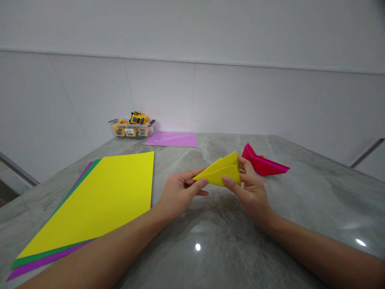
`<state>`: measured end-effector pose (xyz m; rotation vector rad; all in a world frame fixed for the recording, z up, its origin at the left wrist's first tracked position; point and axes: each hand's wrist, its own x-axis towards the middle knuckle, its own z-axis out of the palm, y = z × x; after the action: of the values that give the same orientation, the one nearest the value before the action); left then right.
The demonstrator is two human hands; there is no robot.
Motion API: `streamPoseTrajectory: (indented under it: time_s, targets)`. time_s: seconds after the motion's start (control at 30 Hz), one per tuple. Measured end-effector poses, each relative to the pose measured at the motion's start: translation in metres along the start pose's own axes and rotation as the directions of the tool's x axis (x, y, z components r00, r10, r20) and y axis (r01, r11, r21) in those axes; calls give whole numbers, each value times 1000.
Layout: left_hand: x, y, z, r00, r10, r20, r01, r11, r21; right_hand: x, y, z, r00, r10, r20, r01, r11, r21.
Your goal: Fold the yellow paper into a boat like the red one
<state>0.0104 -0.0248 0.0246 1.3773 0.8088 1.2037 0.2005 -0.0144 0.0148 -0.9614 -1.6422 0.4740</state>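
Note:
A folded piece of yellow paper (218, 173), wedge-shaped with several layers, is held up above the table between both hands. My left hand (183, 188) pinches its narrow tip on the left between thumb and fingers. At the wider right end, my right hand (251, 186) grips it, the thumb pressed on the near face and the fingers partly hidden behind. Just beyond my right hand sits a red folded paper shape (266, 165) with magenta edges, its pointed end to the right.
On the left lies a stack of paper, a yellow sheet (105, 196) over green and purple ones. Farther back are a flat pinkish-purple pad (174, 139) and a clear plastic box (132, 131) with yellow toy vehicles. A white wall (228, 96) stands behind the grey marbled table (210, 249).

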Motion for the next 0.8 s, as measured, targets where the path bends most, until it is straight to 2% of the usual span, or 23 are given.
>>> streamPoseTrajectory:
  time_s: [0.27, 0.8]
  targets:
    - [-1, 1, 1, 999, 16, -30, -16, 1000, 3, 0, 0, 0, 1000, -29, 10, 29, 998, -55]
    - [-4, 9, 6, 998, -6, -70, 7, 1000, 10, 1, -2, 0, 999, -34, 32, 35, 999, -42]
